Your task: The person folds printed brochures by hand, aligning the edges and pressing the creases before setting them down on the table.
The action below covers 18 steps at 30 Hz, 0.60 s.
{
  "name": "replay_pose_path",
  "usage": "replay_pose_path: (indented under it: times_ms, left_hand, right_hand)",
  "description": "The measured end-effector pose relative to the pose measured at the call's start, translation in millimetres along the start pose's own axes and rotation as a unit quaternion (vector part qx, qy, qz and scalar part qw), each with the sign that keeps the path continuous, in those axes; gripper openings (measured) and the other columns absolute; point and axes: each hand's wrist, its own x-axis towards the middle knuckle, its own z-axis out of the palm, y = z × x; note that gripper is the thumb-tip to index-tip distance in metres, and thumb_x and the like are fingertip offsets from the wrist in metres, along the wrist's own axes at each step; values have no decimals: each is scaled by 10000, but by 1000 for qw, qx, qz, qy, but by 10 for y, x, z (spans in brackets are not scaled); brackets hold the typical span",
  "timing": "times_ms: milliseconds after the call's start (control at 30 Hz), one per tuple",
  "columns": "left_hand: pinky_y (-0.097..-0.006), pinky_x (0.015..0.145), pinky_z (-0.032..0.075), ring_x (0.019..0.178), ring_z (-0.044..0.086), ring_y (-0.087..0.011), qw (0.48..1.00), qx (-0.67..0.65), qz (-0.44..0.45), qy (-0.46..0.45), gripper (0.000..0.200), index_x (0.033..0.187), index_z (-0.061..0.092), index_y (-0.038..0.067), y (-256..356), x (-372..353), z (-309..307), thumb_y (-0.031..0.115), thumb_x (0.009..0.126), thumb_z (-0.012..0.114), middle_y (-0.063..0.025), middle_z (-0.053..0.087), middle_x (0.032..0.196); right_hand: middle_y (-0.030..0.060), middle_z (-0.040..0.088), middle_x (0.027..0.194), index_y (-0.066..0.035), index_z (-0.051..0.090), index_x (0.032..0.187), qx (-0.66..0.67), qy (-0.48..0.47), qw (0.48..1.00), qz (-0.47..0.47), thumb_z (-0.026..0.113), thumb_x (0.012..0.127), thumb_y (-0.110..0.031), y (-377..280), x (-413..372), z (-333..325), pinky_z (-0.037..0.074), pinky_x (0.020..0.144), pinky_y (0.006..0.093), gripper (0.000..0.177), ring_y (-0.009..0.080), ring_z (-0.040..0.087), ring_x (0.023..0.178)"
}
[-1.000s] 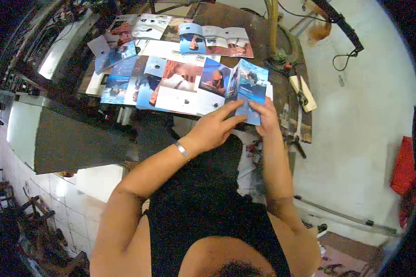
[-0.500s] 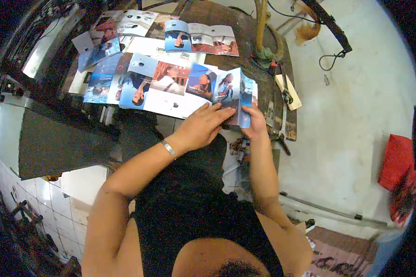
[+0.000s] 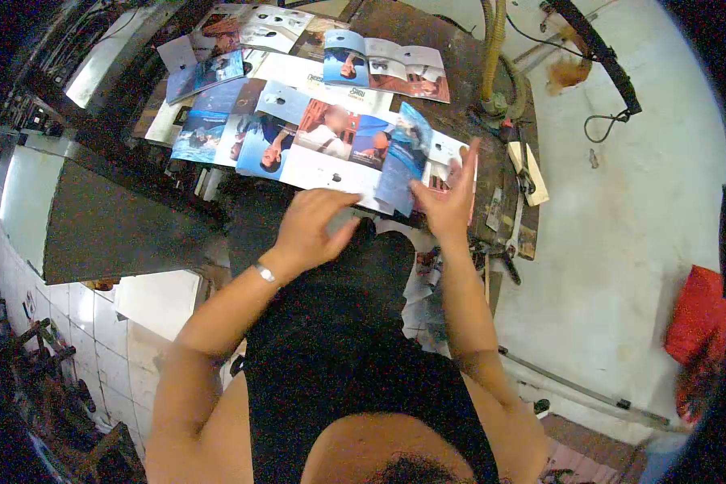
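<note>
A long printed leaflet [image 3: 319, 165] with several photo panels lies across the near edge of the dark table. Toward its right end a blue water-photo flap [image 3: 404, 165] stands raised and tilted. My right hand [image 3: 449, 202] is at that flap, thumb against its right edge and fingers stretched upward over a panel with a red-brown photo [image 3: 440, 173]. My left hand [image 3: 310, 227] hovers by the leaflet's lower edge, fingertips right at the white border, thumb apart from the fingers and nothing between them.
Behind lie a folded photo booklet [image 3: 387, 64], another booklet [image 3: 206, 77] and white printed sheets [image 3: 298, 73]. At the table's right edge are a wrench [image 3: 515, 226] and a pale wooden block [image 3: 531, 173]. A yellowish hose [image 3: 492, 56] rises at the back. A dark machine panel [image 3: 121, 222] stands left.
The blue flap has swung up and leftward, showing the panel to its right. My left hand has come off the leaflet toward me, and my right fingers have spread upward. The view has shifted slightly.
</note>
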Motion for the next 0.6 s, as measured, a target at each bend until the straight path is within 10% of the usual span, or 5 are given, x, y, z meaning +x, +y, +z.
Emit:
replay_pose_path:
  times_ms: [200, 433, 600]
  left_hand:
    - [-291, 790, 511, 832, 615, -116, 926, -147, -343, 63, 253, 1041, 743, 30, -350, -352, -85, 280, 998, 748, -2, 706, 894]
    - [-263, 731, 536, 819, 679, -90, 869, -330, -361, 79, 314, 1089, 736, -3, -479, -241, 29, 306, 1040, 709, -36, 769, 957]
    - [-270, 715, 549, 786, 677, -98, 858, -386, -340, -7, 278, 1205, 715, 4, -428, -306, 102, 230, 1061, 641, -52, 778, 1013]
  right_hand:
    - [175, 510, 1577, -168, 628, 1442, -223, -177, 941, -184, 874, 770, -385, 205, -17, 273, 314, 1235, 596, 748, 457, 421, 1481]
    - [166, 484, 1609, -187, 574, 1494, -280, -292, 900, -163, 854, 783, -429, -36, -89, 196, 276, 1219, 686, 802, 439, 409, 1503]
    - [182, 547, 1553, -138, 619, 1451, -158, -235, 953, -111, 795, 832, -262, -23, -180, 82, 379, 1210, 543, 655, 403, 508, 1437]
